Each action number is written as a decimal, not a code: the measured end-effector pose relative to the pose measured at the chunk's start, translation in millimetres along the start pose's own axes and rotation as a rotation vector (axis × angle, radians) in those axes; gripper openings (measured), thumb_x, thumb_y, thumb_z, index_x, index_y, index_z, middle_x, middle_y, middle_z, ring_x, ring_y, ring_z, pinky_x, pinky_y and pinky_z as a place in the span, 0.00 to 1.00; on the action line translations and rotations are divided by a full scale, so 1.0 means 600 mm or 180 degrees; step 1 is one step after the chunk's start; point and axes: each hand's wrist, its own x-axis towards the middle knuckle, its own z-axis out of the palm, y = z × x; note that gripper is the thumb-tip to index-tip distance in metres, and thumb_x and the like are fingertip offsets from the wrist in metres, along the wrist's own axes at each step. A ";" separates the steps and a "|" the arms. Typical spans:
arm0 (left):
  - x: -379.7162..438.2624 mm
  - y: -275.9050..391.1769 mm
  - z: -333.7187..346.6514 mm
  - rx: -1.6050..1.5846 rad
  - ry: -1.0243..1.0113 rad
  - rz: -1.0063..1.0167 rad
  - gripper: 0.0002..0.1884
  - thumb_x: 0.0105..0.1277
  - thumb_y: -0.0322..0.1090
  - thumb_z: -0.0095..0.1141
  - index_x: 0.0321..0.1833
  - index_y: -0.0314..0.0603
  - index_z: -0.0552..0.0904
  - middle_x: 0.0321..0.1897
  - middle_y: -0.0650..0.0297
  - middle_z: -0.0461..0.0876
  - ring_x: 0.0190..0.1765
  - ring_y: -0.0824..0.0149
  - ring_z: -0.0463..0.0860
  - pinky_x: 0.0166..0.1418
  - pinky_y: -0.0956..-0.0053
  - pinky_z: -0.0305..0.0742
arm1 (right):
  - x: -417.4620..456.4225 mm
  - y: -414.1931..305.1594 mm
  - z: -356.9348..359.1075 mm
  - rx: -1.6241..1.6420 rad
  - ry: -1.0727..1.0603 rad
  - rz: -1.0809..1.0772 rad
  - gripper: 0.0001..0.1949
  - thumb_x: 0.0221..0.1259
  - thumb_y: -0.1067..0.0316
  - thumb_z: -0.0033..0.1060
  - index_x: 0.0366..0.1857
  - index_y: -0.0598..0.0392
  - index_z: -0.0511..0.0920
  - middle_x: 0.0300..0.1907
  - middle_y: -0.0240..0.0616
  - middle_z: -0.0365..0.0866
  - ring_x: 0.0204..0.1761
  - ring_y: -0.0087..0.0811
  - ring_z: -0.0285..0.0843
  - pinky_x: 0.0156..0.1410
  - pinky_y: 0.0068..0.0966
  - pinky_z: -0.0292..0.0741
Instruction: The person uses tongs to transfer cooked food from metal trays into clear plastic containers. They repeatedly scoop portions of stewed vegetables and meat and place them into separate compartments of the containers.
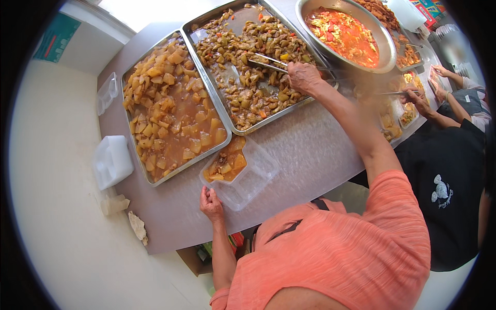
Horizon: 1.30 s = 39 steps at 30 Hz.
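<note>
My right hand (305, 78) is closed on a pair of metal tongs (270, 64), whose tips reach into chopped meat and green vegetables in a steel tray (267, 123). A second steel tray (188, 164), touching it on the left, holds braised chunks in brown sauce. In front of the trays lies a clear plastic compartment container (254, 178); one compartment holds the same kind of braised chunks (228, 164), and the others I see have no food. My left hand (211, 202) is at the container's near left edge, fingers curled; its grip on the rim is unclear.
A steel bowl (388, 58) of tomato and egg stands beyond the trays at right. Farther right are filled containers (407, 115) and co-workers' hands (416, 99). Stacked white lids or containers (112, 162), clear cups (114, 204) and a crumpled cloth or paper (138, 228) lie along the left edge.
</note>
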 end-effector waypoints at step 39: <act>0.063 -0.030 -0.048 0.1215 0.0080 0.1424 0.11 0.70 0.38 0.55 0.47 0.41 0.83 0.38 0.58 0.84 0.37 0.58 0.83 0.40 0.67 0.78 | -0.431 -0.188 0.051 0.1668 0.0233 -0.0049 0.11 0.59 0.64 0.62 0.33 0.60 0.74 0.23 0.47 0.76 0.26 0.47 0.77 0.34 0.39 0.74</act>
